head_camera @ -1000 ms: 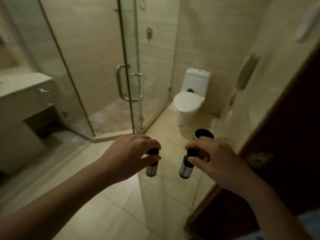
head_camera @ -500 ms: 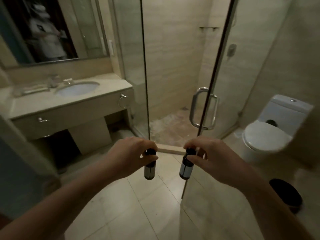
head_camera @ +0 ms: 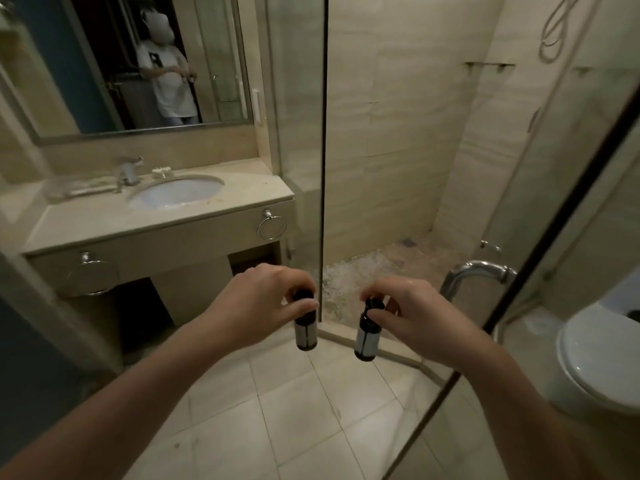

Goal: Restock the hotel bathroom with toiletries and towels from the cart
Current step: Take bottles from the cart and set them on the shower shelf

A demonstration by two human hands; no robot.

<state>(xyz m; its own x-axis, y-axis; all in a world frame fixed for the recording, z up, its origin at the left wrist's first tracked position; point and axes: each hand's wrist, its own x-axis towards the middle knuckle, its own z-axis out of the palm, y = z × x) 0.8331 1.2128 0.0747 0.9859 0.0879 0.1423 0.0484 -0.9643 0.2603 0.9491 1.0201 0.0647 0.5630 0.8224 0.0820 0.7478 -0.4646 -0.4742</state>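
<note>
Both grips are closed. The left grip (head_camera: pixel 266 303) pinches the black cap of the left bottle (head_camera: pixel 305 329) between thumb and curled fingers, and the right grip (head_camera: pixel 412 317) does the same on the right bottle (head_camera: pixel 366 336). The bottles hang below the fingers at frame centre, over the floor tiles, near each other but apart. The left one hangs upright, the right one slightly tilted. Each is small, with a dark body, a black cap and a pale label band round the middle; the print is too small to read. Change over the last second: the holds are unchanged, but the view has swung off the toilet (head_camera: pixel 595 358), now at 4 o'clock. It now faces the surface (head_camera: pixel 104 220) with its basin (head_camera: pixel 176 192) at 10 o'clock and the shower shelf (head_camera: pixel 490 65) at 1 o'clock. The shower door handle (head_camera: pixel 474 271) sits at 3 o'clock, and the door appears swung open. Judgement: the carry is nearly over and neither bottle is placed yet. The drop point could be the surface or the shelf; cannot tell which. No towels are seen.
</note>
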